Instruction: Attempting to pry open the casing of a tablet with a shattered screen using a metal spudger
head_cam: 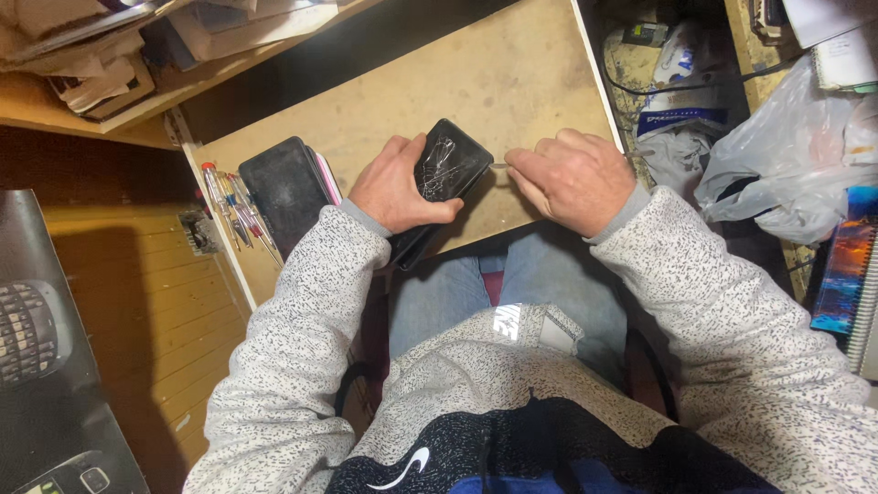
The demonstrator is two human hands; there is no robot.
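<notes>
My left hand (395, 187) grips a black phone (450, 163) with a cracked screen, holding it tilted over the front edge of a wooden board (512, 82). My right hand (574, 178) pinches a thin, pale pin-like tool (499, 166) whose tip touches the phone's right edge. Both sleeves are speckled grey.
A black case (285, 187) lies left of the phone, with several screwdrivers (233, 206) beside it. A clear plastic bag (786, 169) and a colourful notebook (846, 274) sit at the right. Papers are stacked on a shelf (137, 55) at upper left. A dark device with a keypad (37, 329) lies far left.
</notes>
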